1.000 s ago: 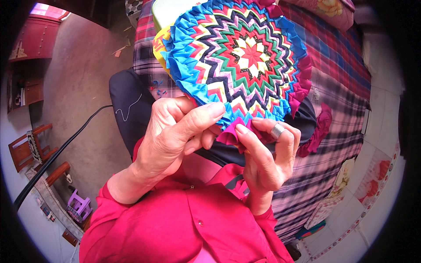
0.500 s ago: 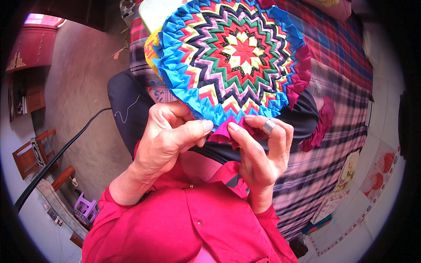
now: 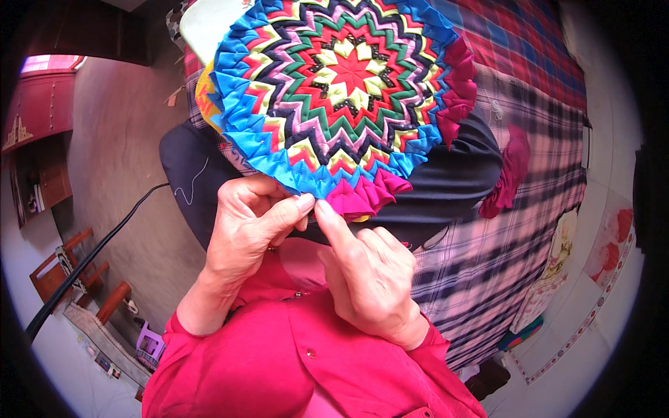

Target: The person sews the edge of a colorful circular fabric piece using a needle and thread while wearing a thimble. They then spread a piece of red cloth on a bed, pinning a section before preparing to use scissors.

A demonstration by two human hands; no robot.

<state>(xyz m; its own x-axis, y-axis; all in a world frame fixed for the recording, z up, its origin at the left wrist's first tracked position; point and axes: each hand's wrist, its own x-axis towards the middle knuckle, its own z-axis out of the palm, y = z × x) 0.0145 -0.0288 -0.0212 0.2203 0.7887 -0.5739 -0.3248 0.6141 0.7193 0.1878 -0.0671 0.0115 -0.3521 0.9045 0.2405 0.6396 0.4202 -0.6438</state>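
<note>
A round patchwork piece [image 3: 348, 73] with zigzag rings and a pleated blue border lies tilted over my lap. Magenta pleats [image 3: 366, 195] run along part of its near rim, and another magenta group sits on its right rim. My left hand [image 3: 244, 216] pinches the near edge between thumb and fingers, beside the magenta pleats. My right hand [image 3: 373, 282] is just right of it, its index fingertip touching the edge close to my left thumb. The other right fingers are curled in; whatever they hold, if anything, is hidden.
Plaid cloth [image 3: 481, 292] covers the bed on the right, with a strip of magenta fabric [image 3: 514, 171] on it. A white thread [image 3: 191, 188] lies on my dark trouser leg. At the left are a black cable [image 3: 104, 251], a purple stool [image 3: 150, 345] and a red cabinet [image 3: 38, 104].
The patchwork has shifted left and slightly up in view. My right hand has let go of the magenta pleats and moved left and down, its index finger now beside my left thumb.
</note>
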